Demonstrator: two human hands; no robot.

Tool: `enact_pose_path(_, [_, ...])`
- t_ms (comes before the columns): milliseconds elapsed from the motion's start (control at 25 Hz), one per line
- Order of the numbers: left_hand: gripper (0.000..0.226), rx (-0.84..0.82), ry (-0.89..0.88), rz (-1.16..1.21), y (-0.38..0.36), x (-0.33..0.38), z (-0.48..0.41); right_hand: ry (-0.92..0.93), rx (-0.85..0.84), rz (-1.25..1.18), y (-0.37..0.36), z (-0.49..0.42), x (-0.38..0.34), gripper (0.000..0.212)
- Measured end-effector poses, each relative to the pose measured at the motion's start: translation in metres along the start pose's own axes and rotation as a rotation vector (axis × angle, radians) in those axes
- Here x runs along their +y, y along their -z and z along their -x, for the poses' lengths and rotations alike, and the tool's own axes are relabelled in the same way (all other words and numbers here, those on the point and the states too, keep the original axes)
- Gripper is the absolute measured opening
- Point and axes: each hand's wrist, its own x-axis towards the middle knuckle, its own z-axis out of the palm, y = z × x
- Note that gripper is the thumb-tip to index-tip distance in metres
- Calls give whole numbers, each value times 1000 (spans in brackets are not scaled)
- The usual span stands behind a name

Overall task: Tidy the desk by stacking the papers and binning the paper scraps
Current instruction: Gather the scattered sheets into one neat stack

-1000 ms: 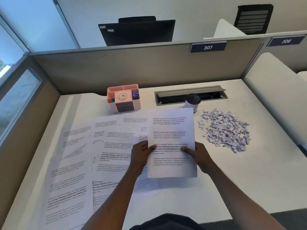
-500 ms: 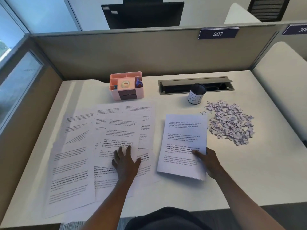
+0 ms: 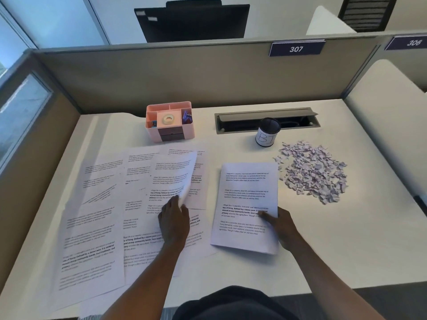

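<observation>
Sheet (image 3: 182,176) seemingly pinched, left hand (image 3: 173,225); stack (image 3: 247,204), right hand (image 3: 280,227)

White desk (image 3: 346,250) with papers (image 3: 97,227), scraps (image 3: 312,172), cup (image 3: 266,135), organizer (image 3: 171,132)

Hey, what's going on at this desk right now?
A person is gathering printed papers. The left hand pinches one sheet and lifts its edge off the loose papers spread on the desk. The right hand holds the small stack at its right edge, thumb on top. The paper scraps lie in a heap beside the small bin, not yet binned.
</observation>
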Motion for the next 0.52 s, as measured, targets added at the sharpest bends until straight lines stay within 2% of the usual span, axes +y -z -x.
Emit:
enact_pose_path(320, [49,-113,-4,-137,-21,29,-22,8,-25,107,1,-22,-5,33])
enact_pose_path(520, [91,-134,-35,-263,-40,21,-16,24,-50,189,1,-32,5,29])
